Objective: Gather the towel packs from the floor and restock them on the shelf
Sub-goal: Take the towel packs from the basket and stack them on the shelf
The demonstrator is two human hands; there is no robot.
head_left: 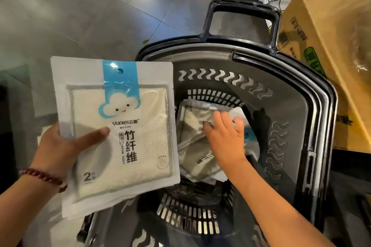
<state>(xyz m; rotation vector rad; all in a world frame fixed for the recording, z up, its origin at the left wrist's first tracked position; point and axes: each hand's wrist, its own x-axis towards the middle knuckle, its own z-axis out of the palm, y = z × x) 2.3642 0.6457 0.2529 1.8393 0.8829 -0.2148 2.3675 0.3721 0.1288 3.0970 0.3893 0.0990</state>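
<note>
— Several packs (190,132) lie at the bottom of the basket (297,110); light, flat, slick film, so take one by an edge.
— And my hands?
— Your left hand (54,146) pinches a pack (120,126), thumb across its front, more stacked behind. Your right hand (224,138) rests on the basket's packs; blur hides whether it grips.

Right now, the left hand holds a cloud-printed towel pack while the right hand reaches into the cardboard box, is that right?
No. The head view shows the right hand reaching into the grey shopping basket, not the cardboard box beside it. The left hand does hold the cloud-printed towel pack.
</note>
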